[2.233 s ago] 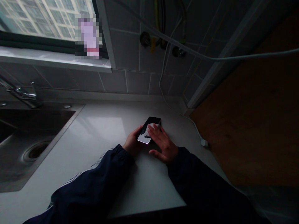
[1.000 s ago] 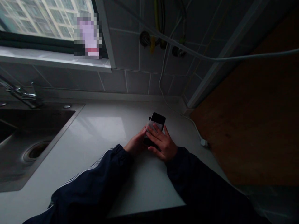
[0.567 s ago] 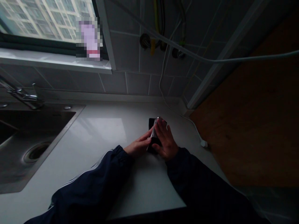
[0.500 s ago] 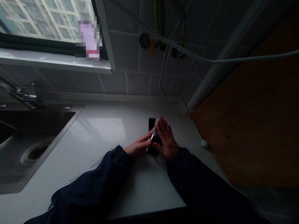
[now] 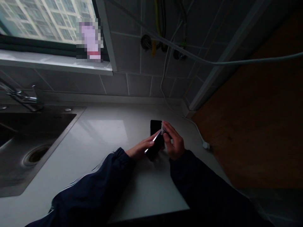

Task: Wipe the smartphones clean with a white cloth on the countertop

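My left hand (image 5: pixel 140 148) is closed around a black smartphone (image 5: pixel 153 150), gripping its left edge with the thumb on top. The phone is tilted just above the counter, its dark face up. At its upper right end, my right hand (image 5: pixel 175 144) pinches a small pale wipe (image 5: pixel 163 127) against the edge, fingers bent. Behind the held phone a second flat black rectangle, seemingly another phone (image 5: pixel 155 125), lies on the white counter (image 5: pixel 106 132). Its lower part is hidden by the hands and the first phone.
To the left is a steel sink (image 5: pixel 52 138) with a chrome faucet (image 5: pixel 28 98). A window (image 5: pixel 42 25) is above it. A white cable (image 5: pixel 163 82) hangs down the tiled wall and ends in a plug (image 5: pixel 206 145) on the counter's right side. A brown wooden panel (image 5: pixel 255 119) stands at the right.
My right hand has slid right off the phone's face to its upper end, fingers now bent instead of flat. The phone has turned slightly, exposing more of the second one behind.
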Available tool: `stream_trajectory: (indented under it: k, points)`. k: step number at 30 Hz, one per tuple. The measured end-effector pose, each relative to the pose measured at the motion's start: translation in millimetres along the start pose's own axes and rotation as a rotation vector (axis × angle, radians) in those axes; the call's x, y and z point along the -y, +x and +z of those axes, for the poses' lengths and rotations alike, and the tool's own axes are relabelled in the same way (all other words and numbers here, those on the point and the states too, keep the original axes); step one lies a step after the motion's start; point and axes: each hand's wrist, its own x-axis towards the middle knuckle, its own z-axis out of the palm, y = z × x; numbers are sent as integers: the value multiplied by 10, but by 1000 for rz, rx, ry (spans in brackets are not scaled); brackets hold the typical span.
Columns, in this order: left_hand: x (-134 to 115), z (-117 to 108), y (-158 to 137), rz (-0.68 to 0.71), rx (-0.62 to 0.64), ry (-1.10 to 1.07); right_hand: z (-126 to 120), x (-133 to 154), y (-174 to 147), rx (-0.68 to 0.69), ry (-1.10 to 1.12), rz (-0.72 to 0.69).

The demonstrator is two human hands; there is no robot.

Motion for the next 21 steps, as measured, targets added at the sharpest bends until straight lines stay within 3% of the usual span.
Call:
stream_trajectory:
  k: [9,15,21]
  points:
    - [-22,-9,32,5,-14,-163,-3,-76,15,-48,-10,155]
    - [10,-40,21,4,-17,-195,3,1,-13,85,-159,-109]
    - [68,-38,25,26,-63,-175,55,19,-88,289,-321,-224]
